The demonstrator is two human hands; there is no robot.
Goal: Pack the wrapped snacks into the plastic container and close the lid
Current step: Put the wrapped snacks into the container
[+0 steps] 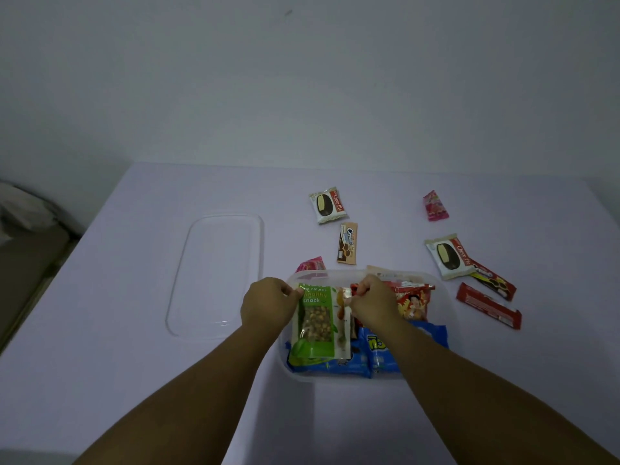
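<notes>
Pale lavender cloth covers the table (134,364) in front of us, with a plain white wall behind it and some dim clutter off the left edge. Our clear plastic container (449,317) sits just ahead of us, lid off, already holding several packets: blue wrapped packs (375,357) along its near side and a red snack packet (412,302) towards the far right.

Our left hand (268,305) pinches the top left corner of the green healthy snack pouch (315,320), and our right hand (372,300) pinches its top right edge, fingers curled on the wrapper. So both hands are clamped on the same pouch, which lies lengthwise over the left part of the container, on top of the blue packs.

To the left of the container, apart from it, the clear lid (218,273) lies flat on the cloth.

Beyond the container more snacks wait on the table: a pink packet (312,264) touching the far rim, a brown cookie packet (347,243) just past it, and a Choco Pie (328,205) farther back. Out to the right lie a second pink packet (435,206), a second Choco Pie (451,256) overlapping a dark red cookie packet (495,284), and a red wafer bar (489,306) nearest us.
</notes>
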